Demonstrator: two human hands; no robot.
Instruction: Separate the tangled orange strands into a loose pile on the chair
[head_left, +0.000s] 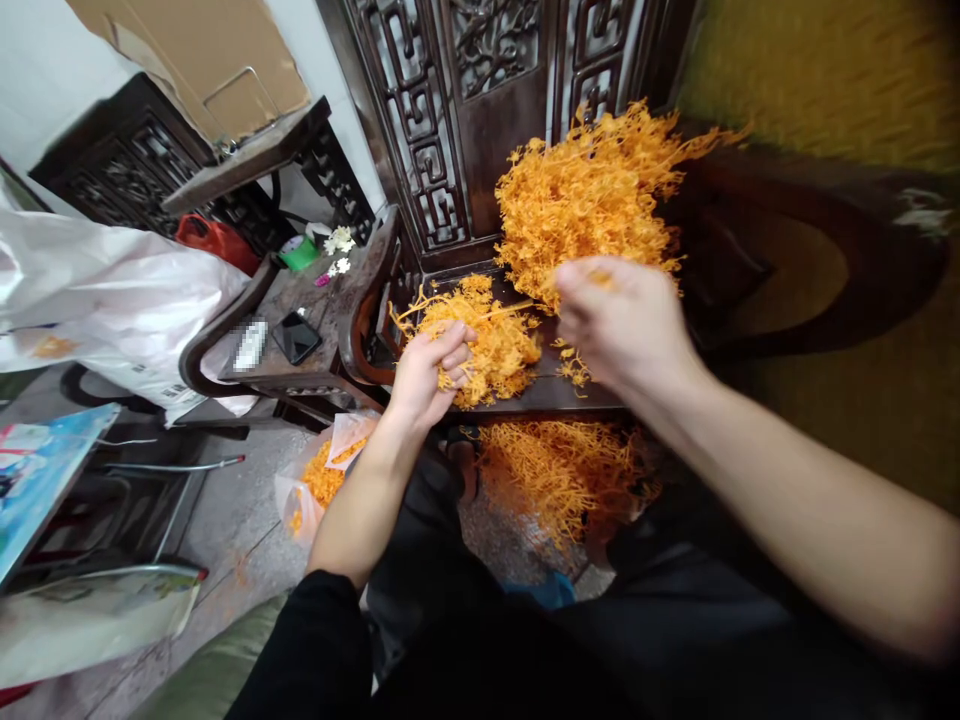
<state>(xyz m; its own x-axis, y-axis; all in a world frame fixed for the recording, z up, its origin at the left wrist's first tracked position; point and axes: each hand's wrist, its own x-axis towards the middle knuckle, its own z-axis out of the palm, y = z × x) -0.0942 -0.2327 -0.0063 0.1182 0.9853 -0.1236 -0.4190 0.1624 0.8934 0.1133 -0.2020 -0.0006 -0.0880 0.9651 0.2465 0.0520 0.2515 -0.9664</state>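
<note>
Dark carved chair seat (555, 392) carries 2 lots of orange strands, probably kept apart on purpose: a big heap (592, 190) at 12 o'clock from the right hand (622, 325) and a small heap (499, 335) at 9. Resting on the small heap, the left hand (427, 375) is curled tight round a bunch (459, 378). The right hand's fingertips are pinched closed on a few strands (600, 278) at the big heap's lower edge.

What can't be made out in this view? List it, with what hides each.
Head view:
- Right hand: motion-blurred; its fingertips face away, so any grip is unclear.
- Left hand: curled fingers cover how many orange strands it grips.
- Flat item beside the phone: pixelated, unreadable.
- Bag on the floor: partly behind the left forearm.
- Lower strands: in shadow, what they rest on is unclear.
</note>
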